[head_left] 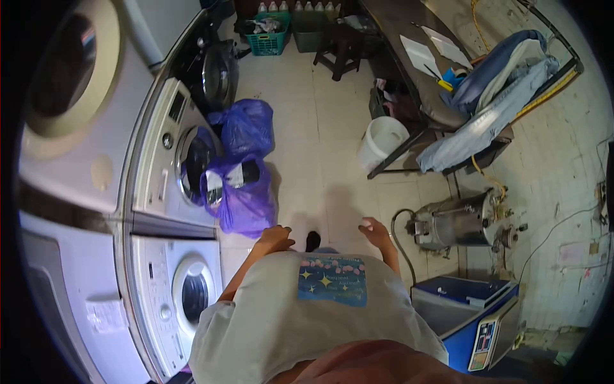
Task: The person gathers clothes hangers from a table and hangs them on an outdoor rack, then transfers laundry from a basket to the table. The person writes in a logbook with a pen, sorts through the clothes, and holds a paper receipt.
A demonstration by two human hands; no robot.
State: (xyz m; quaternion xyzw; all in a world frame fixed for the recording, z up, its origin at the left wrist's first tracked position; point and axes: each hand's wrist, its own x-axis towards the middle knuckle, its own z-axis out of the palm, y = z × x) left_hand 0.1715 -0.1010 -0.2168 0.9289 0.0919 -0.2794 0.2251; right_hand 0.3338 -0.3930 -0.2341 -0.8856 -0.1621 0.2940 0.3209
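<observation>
Looks like an in-between step: left hand (275, 239) and right hand (377, 233) are both loosely open, nothing visibly gripped, bottom centre. Nearer purple bag (248, 206) sits just beside the left one; grabbing it would need a short reach up-left.

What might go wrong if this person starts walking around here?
A foot could catch on the nearer purple bag, on the floor close to the left hand. The dark hose curving beside the metal machine might trip them too. Brushing past the pale blue garment hanging off the dark table could pull it down.
</observation>
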